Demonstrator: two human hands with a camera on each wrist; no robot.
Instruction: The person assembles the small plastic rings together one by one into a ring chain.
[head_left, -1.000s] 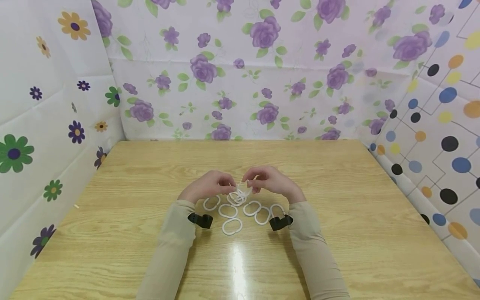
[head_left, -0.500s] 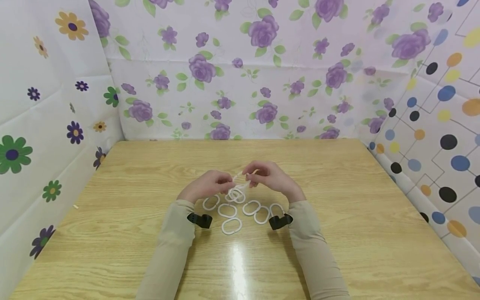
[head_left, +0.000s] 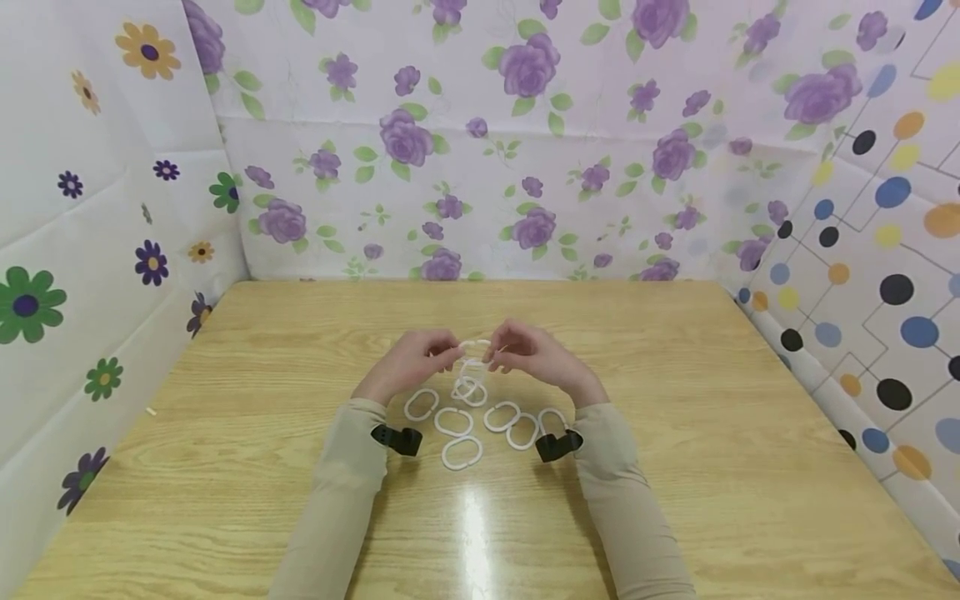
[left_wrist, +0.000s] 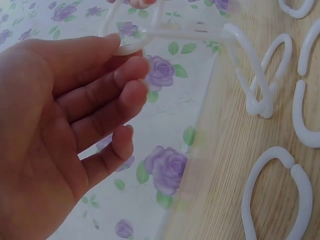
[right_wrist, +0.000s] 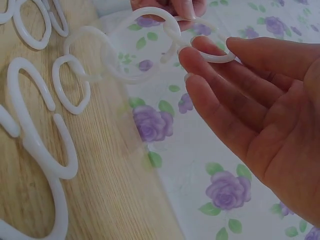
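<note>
Left hand (head_left: 411, 362) and right hand (head_left: 537, 357) pinch one white link (head_left: 475, 342) between them, above the worktop (head_left: 225, 467). Short chain (right_wrist: 105, 55) trails from it: joining apparently begun. Several loose links (head_left: 462, 437) nearby seem left to add.

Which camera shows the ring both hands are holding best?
The right wrist view: the ring is big and not cut off, between the left hand and right hand. The head view shows it tiny; the left wrist view shows it big too, but the top edge cuts it.
</note>
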